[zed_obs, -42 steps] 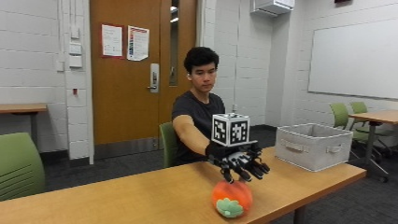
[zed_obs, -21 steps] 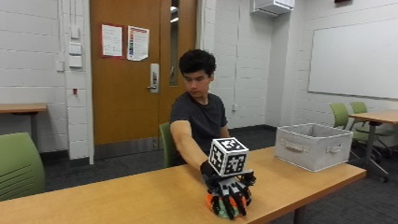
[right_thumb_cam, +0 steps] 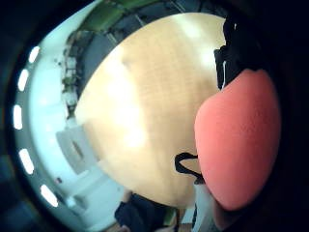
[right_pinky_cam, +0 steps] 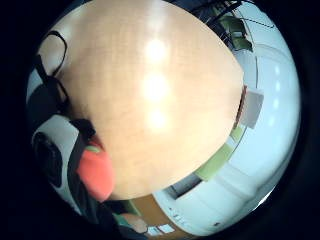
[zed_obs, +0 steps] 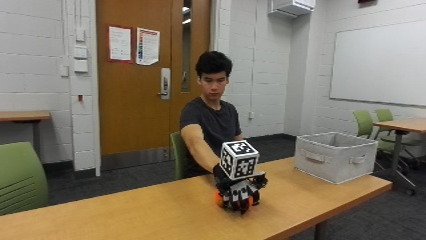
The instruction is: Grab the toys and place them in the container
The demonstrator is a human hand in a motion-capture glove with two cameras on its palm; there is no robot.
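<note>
Grasp stage: toy under gloved hand.
The orange toy sits on the table, enclosed by the curled fingers of the right hand. The container stands well apart; a rounded toy could slip free during transfer.

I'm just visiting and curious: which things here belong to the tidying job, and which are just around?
Part of the job:
orange toy, gripped by the gloved right hand
grey container

Just around:
table
green chairs
whiteboard
</note>
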